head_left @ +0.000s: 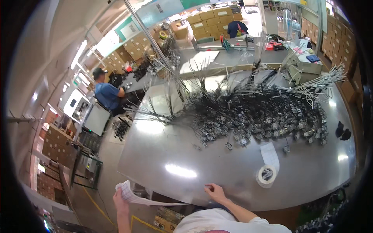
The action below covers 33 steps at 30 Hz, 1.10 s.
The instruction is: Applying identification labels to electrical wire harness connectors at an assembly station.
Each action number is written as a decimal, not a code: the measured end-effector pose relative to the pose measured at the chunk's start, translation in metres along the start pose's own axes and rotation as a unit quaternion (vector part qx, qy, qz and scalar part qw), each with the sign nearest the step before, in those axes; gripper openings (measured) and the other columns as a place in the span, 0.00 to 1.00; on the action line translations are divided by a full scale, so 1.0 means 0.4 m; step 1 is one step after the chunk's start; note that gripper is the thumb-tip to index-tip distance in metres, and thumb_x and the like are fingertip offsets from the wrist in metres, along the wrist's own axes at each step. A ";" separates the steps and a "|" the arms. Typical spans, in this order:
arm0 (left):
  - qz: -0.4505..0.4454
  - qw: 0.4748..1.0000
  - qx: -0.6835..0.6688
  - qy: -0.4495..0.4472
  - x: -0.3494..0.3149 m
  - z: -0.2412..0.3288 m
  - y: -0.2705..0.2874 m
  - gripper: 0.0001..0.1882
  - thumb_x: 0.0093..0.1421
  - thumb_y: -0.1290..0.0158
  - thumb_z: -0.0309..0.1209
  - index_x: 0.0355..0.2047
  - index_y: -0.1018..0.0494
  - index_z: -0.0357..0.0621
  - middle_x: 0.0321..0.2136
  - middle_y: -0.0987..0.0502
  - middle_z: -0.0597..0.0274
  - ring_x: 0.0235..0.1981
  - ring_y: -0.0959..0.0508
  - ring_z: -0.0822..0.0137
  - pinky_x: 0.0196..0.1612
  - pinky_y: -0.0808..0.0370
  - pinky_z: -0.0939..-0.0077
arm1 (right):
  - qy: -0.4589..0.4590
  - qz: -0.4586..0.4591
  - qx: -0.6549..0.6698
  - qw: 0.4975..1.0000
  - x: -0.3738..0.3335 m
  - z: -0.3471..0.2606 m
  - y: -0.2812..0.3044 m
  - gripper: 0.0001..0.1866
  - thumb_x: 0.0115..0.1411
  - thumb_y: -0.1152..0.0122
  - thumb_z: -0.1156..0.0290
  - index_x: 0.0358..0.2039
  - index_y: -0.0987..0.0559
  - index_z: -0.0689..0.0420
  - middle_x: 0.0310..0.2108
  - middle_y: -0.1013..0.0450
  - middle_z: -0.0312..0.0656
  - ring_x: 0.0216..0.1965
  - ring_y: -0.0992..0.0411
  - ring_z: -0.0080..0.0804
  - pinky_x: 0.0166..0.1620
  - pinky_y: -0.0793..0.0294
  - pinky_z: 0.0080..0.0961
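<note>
My left hand (pixel 120 199) is out past the table's left front corner, closed on a long white strip of labels (pixel 136 198). The strip trails down to the right, below the table's front edge toward my body. Over that front edge my right hand (pixel 216 192) has its fingers curled together in a pinch. Anything between those fingertips is too small to make out. A roll of white labels (pixel 271 179) lies to the right, its loose end stretched away from me toward a large heap of black cables with metal-looking connectors (pixel 248 120).
The shiny metal table (pixel 229 167) carries the heap, with bundled pale wires (pixel 324 83) at its right end. Small black items (pixel 342 132) lie near the right edge. A person in blue (pixel 107 95) sits at the far left. Cardboard boxes (pixel 210 21) are stacked behind.
</note>
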<state>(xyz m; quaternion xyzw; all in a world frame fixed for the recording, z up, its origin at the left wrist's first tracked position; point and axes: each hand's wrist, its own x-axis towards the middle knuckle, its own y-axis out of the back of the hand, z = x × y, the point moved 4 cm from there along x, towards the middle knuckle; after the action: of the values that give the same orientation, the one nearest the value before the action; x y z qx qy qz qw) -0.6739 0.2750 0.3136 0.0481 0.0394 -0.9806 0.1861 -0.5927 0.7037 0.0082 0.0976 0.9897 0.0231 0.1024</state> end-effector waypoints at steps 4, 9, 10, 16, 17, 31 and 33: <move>0.075 0.994 0.019 -0.083 0.060 0.177 0.105 0.18 0.74 0.43 0.41 0.54 0.20 0.40 0.46 0.15 0.62 0.45 0.15 0.66 0.50 0.18 0.66 | 0.003 -0.012 -0.063 0.998 -0.012 0.068 0.062 0.20 0.64 0.30 0.56 0.49 0.14 0.58 0.37 0.14 0.46 0.38 0.15 0.35 0.46 0.17 0.30; 0.102 0.975 0.049 -0.193 0.093 0.384 0.165 0.22 0.74 0.43 0.44 0.57 0.21 0.39 0.48 0.16 0.60 0.48 0.16 0.63 0.55 0.21 0.65 | -0.009 -0.103 -0.108 0.989 -0.020 0.155 0.101 0.19 0.66 0.33 0.56 0.49 0.14 0.57 0.36 0.13 0.44 0.37 0.14 0.38 0.45 0.16 0.32; 0.135 0.969 0.029 -0.204 0.105 0.413 0.173 0.23 0.74 0.43 0.45 0.58 0.22 0.38 0.49 0.16 0.58 0.49 0.17 0.61 0.56 0.21 0.64 | -0.019 -0.080 -0.112 0.990 -0.012 0.165 0.104 0.18 0.66 0.34 0.56 0.49 0.13 0.55 0.35 0.13 0.42 0.35 0.14 0.37 0.43 0.16 0.32; 0.192 0.908 0.226 -0.296 0.233 0.598 0.233 0.28 0.75 0.49 0.42 0.66 0.29 0.33 0.59 0.21 0.45 0.55 0.19 0.53 0.62 0.24 0.59 | 0.040 -0.031 -0.200 0.978 -0.002 0.153 0.082 0.19 0.67 0.38 0.52 0.48 0.12 0.51 0.36 0.13 0.41 0.36 0.15 0.40 0.47 0.17 0.39; 0.252 0.879 0.266 -0.305 0.257 0.614 0.231 0.25 0.74 0.48 0.36 0.64 0.29 0.29 0.56 0.21 0.44 0.53 0.19 0.53 0.61 0.23 0.59 | 0.016 -0.049 -0.207 0.977 -0.001 0.155 0.080 0.19 0.67 0.38 0.51 0.47 0.12 0.51 0.37 0.13 0.41 0.35 0.15 0.42 0.47 0.17 0.40; 0.071 0.895 0.280 -0.341 0.130 0.638 -0.233 0.29 0.76 0.47 0.41 0.65 0.33 0.29 0.55 0.20 0.44 0.47 0.16 0.52 0.46 0.12 0.57 | 0.005 -0.051 -0.118 0.992 0.005 0.138 0.083 0.16 0.64 0.39 0.59 0.46 0.14 0.53 0.34 0.14 0.41 0.31 0.15 0.36 0.41 0.17 0.37; 0.078 0.887 0.274 -0.364 0.160 0.638 -0.244 0.28 0.76 0.47 0.39 0.66 0.33 0.29 0.56 0.21 0.44 0.48 0.16 0.52 0.47 0.13 0.57 | -0.006 -0.053 -0.107 0.993 0.007 0.141 0.080 0.16 0.64 0.38 0.59 0.46 0.14 0.52 0.34 0.14 0.41 0.31 0.15 0.36 0.41 0.17 0.37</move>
<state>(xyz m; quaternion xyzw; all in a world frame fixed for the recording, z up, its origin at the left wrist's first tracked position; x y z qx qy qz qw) -0.7894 0.3181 0.5655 -0.2601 -0.3054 -0.8832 0.2430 -0.5778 0.7370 -0.0454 0.0336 0.9847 0.1223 0.1192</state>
